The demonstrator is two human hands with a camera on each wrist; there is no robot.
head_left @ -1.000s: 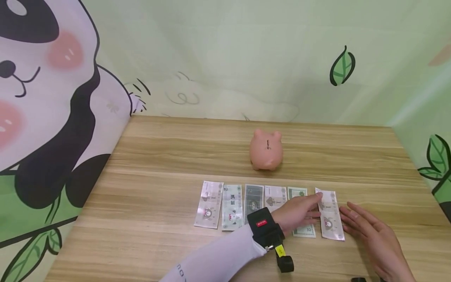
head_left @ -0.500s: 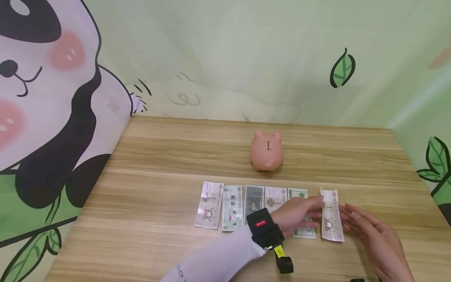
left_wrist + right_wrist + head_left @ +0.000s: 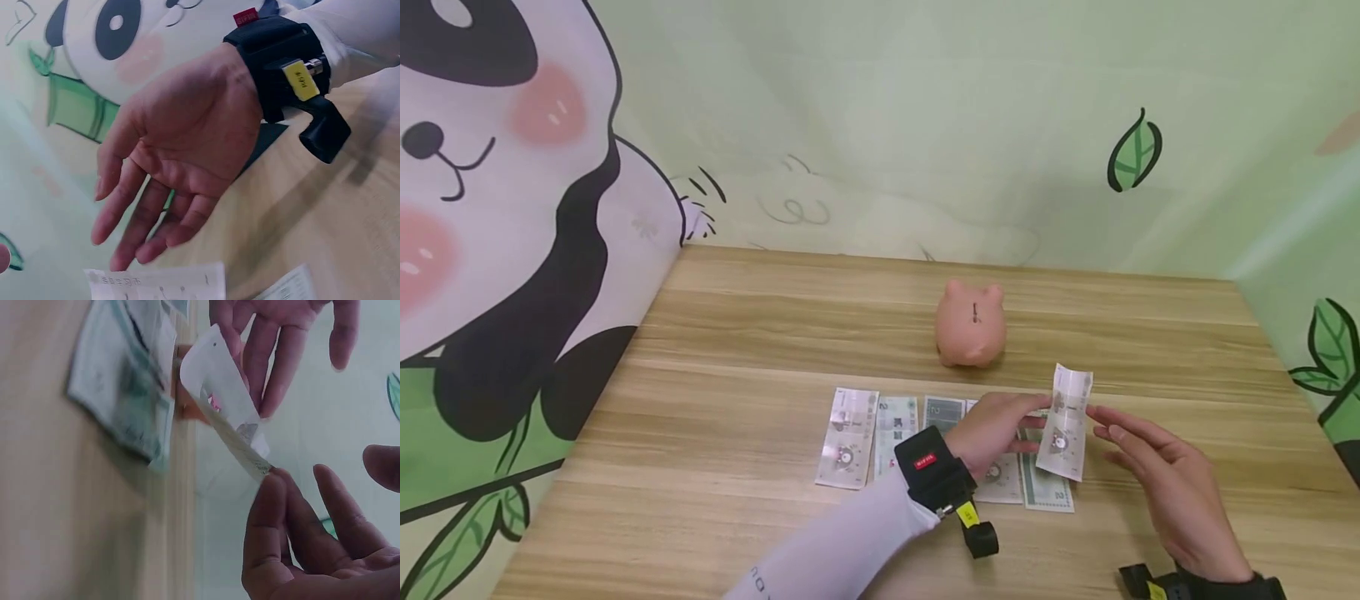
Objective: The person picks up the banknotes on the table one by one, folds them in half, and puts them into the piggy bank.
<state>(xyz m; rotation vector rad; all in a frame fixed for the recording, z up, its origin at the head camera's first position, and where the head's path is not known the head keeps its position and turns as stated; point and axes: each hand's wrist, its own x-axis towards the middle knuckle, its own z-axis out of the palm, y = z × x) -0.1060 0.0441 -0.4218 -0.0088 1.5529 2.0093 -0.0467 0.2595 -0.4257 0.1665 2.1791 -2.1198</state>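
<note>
A pale paper banknote [image 3: 1064,423] hangs tilted above the row on the table. In the right wrist view, my right hand [image 3: 331,550] pinches its edge between fingertips. My left hand [image 3: 996,429] is on the note's other side, palm visible in the left wrist view, fingers [image 3: 128,240] loosely straight with tips at the note's edge; firm contact is hard to judge. Beneath lie several banknotes side by side: a pinkish one [image 3: 847,437] at the left end, a green-white one [image 3: 895,425], a dark grey one [image 3: 942,408] and a green one [image 3: 1048,493] partly under the lifted note.
A pink piggy bank [image 3: 970,325] with a slot on its top stands behind the row. The wooden table [image 3: 737,333] meets a green printed cloth backdrop [image 3: 925,125]. My left forearm crosses in front of the row.
The banknote at the right end bent, rose off the table and moved left and away from me, over the green note. Both hands travelled with it.
</note>
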